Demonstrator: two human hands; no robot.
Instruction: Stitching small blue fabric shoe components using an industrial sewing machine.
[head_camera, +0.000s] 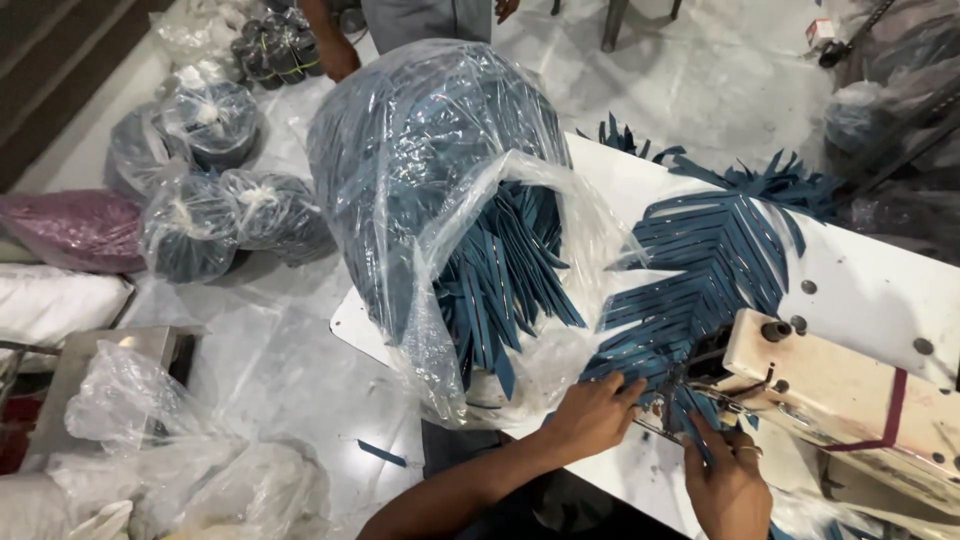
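Right hand (728, 485): at 5 o'clock, fingers held together, pressed on blue strips (700, 290) at the sewing machine (840, 390).
Left hand (590, 415): fingers slightly spread, laid flat on the strips.
Plastic bag (440, 200): at 12 o'clock, filled with strips.

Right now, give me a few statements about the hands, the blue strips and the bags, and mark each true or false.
1. The left hand rests on blue fabric strips on the white table. True.
2. The big clear bag on the table holds red cloth. False: it holds blue strips.
3. The right hand wears a ring. True.
4. The tied bags sit on the table. False: they lie on the floor.
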